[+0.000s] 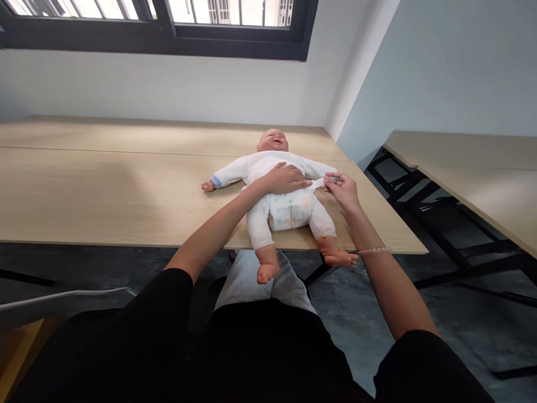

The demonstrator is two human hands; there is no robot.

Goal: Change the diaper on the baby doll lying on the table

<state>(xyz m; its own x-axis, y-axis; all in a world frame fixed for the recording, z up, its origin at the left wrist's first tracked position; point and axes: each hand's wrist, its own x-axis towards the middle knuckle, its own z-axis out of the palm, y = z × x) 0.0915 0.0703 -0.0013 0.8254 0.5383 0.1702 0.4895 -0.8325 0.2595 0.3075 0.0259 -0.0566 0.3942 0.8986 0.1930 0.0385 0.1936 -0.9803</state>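
Note:
A baby doll lies on its back on the wooden table, head toward the window and feet over the front edge. It wears a white top with a blue cuff and a patterned diaper. Flat across the doll's belly rests my left hand, fingers extended, at the diaper's upper edge. My right hand, beside the doll's waist, pinches the end of a white tab that stretches out from the diaper's side.
A second wooden table with dark metal legs stands at the right, across a gap. Behind the doll are a white wall and a dark-framed window. A white curved bar and a yellow edge show at the lower left.

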